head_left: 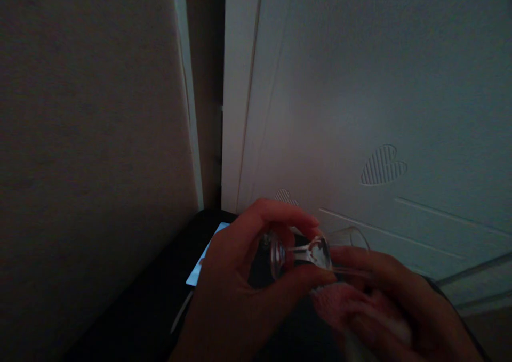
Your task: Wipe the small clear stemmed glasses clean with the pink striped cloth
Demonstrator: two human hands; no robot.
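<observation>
A clear stemmed glass (298, 254) lies sideways in front of me, its round foot to the left and a wider clear part (350, 236) to the right. Around its stem and the base of the bowl, the thumb and fingers of my left hand (240, 276) are closed. My right hand (392, 287) is wrapped round a pink and white fluffy cloth (340, 303), close against the right end of the glass. Dim light and the fingers hide part of the bowl, and whether the cloth reaches inside it cannot be seen.
A bright screen (206, 258) lies on a dark surface (140, 308) behind my left hand, with a white cable (180, 314) near it. A white panel with carved hearts (383, 166) stands close ahead. A plain wall (92, 111) rises on the left.
</observation>
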